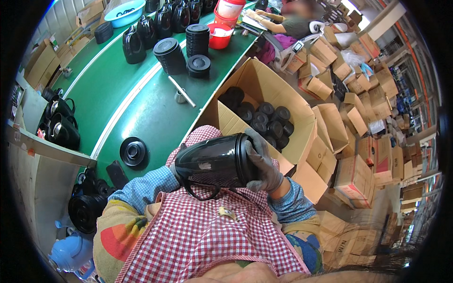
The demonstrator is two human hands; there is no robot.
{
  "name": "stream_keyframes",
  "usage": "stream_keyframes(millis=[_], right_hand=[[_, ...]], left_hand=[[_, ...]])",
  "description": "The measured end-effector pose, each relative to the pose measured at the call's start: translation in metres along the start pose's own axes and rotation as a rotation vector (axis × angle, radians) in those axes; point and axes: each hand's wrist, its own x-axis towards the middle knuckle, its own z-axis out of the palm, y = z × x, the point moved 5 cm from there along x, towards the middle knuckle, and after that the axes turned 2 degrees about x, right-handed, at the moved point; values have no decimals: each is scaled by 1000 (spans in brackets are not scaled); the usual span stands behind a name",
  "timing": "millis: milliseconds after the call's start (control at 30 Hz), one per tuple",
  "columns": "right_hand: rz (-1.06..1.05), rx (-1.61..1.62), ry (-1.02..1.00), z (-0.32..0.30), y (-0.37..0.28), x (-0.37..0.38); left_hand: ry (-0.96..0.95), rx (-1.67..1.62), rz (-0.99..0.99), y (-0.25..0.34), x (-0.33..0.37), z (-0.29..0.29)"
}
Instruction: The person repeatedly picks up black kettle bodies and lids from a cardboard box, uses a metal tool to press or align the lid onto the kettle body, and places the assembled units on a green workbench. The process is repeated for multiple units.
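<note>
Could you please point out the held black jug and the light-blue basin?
Held black jug [212, 158], head view: middle of its body.
Light-blue basin [126, 21], head view: its outer wall.

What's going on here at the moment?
A person's right hand grips the rimmed end of a black jug, held on its side. The left hand, mostly hidden, is at the other end. A round black part lies on the green table; an open box holds black pieces.

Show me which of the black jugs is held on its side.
The black jug in front of the checked apron, its rimmed end against the right hand; the jugs grouped at the green table's far end stand upright.
</note>
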Motion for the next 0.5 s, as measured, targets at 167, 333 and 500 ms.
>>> stream_keyframes(millis=[167,333,500], right_hand=[[37,12,-8,7,8,-17],[409,293,94,14,17,-31],[566,810,232,48,90,-62]], left_hand=[[21,39,-18,-5,-2,4],[164,598,-2,15,-22,2],[524,1346,238,98,-39,15]])
